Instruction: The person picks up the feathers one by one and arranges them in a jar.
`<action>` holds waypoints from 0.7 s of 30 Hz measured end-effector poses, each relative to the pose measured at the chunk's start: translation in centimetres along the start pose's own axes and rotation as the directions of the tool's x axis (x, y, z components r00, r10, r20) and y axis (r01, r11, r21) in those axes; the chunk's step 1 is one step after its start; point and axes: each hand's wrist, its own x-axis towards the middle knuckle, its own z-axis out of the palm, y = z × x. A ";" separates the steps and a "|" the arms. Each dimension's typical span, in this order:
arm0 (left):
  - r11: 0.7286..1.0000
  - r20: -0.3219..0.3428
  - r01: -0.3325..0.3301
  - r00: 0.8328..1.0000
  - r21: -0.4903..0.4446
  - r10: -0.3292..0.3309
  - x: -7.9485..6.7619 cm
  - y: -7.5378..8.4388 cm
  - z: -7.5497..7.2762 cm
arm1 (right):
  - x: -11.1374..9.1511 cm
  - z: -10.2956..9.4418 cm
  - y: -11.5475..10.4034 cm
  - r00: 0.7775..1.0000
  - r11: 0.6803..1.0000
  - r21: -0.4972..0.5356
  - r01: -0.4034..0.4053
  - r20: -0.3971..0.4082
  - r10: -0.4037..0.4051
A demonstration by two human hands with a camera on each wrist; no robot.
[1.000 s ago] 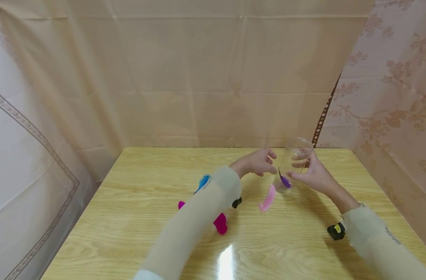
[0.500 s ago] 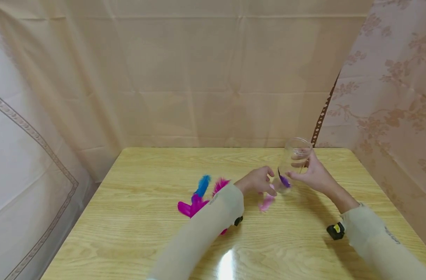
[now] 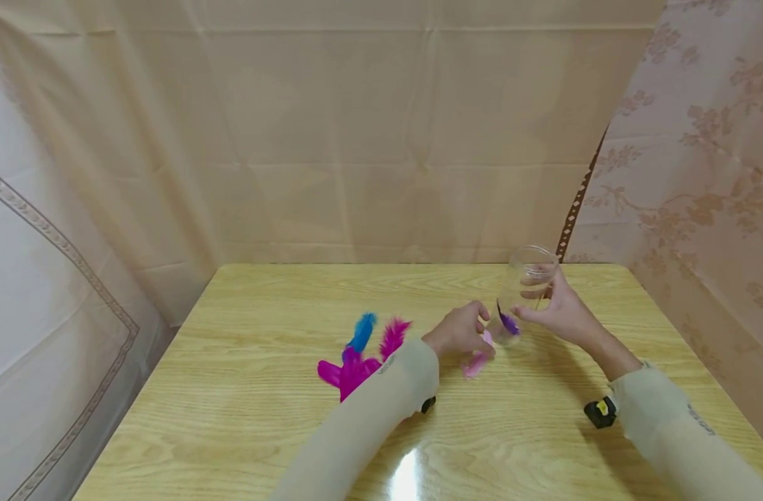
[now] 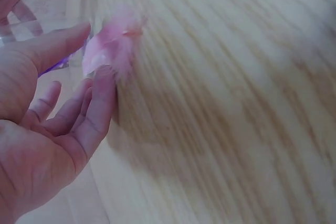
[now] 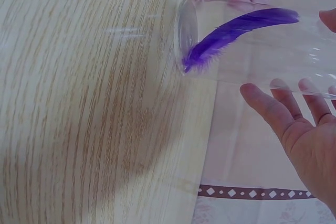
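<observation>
A clear, tall glass [image 3: 524, 278] stands upright at the back right, with a purple feather [image 5: 236, 31] inside it. My right hand [image 3: 560, 306] holds the glass by its side, thumb and fingers on opposite walls. By the foot of the glass, a pink feather [image 3: 475, 364] lies on the table. My left hand [image 3: 463, 330] reaches down to this feather. In the left wrist view, the pink feather [image 4: 113, 45] shows between the thumb and index fingertips, which stand apart.
On the wooden table [image 3: 262, 299], left of the left forearm, lie a blue feather [image 3: 361, 332] and several magenta feathers [image 3: 356, 369], partly hidden by the sleeve. A beige cloth [image 3: 331, 139] hangs behind the table's back edge.
My left hand has come down from beside the glass to the pink feather, then barely moved. The right hand and the glass have stayed in place.
</observation>
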 end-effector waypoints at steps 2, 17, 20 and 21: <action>0.999 -0.014 -0.001 1.000 0.036 0.001 0.0 0.0 0.2 | 0.0 0.0 0.0 1.000 1.000 0.000 -0.004 0.001 0.004; 0.997 -0.009 0.080 0.997 0.001 -0.080 -0.2 0.2 1.0 | 0.0 -0.2 0.0 1.000 1.000 -0.007 -0.007 0.004 0.007; 0.997 -0.002 0.076 0.997 -0.032 -0.076 -0.1 0.0 1.0 | 0.0 -0.3 0.0 1.000 1.000 -0.009 -0.015 0.005 0.015; 0.996 -0.002 0.075 0.997 -0.053 -0.076 -0.1 0.0 1.0 | 0.0 -0.2 0.0 1.000 1.000 -0.009 -0.017 0.007 0.017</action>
